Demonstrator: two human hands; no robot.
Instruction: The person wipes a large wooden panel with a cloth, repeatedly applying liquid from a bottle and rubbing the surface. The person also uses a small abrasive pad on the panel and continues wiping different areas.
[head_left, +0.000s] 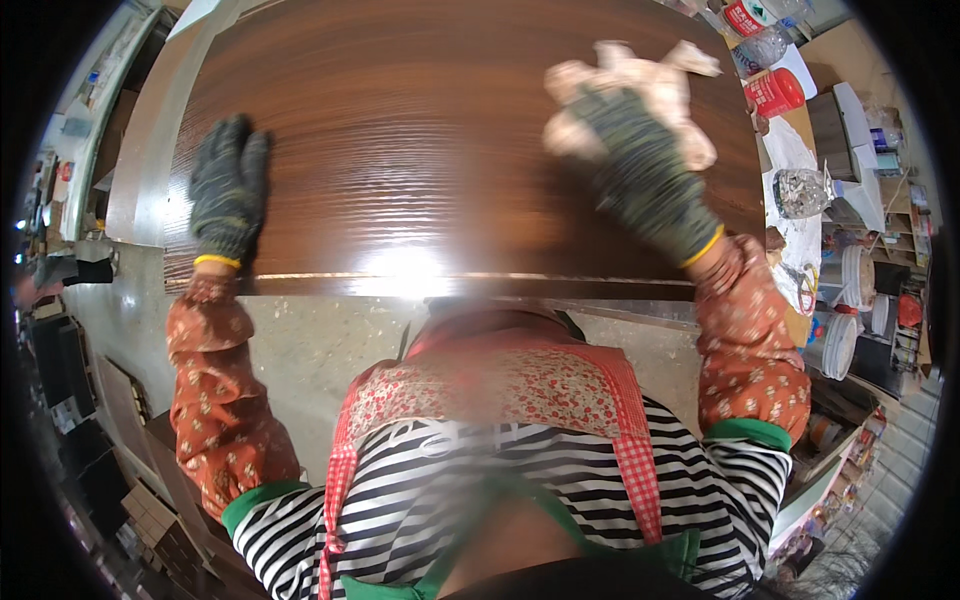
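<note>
A large dark-brown wood-grain panel (420, 165) with a glossy surface spans the area before me. My left hand (227, 180), in a dark knitted glove with a yellow cuff edge, lies flat near the panel's left edge and holds nothing. Toward the far right of the panel, my right hand (637, 157), gloved alike, has a crumpled pale cloth (660, 82) under and around its fingers. Hand and cloth are blurred by motion. The glove hides how the fingers grip the cloth.
On the right, a side surface carries a red-lidded container (776, 91), a clear plastic bottle (802, 193) and scissors (808, 289). White buckets (840, 345) stand nearer me. A lighter board (139, 165) borders the panel at left. Stacked panels (161, 517) are at lower left.
</note>
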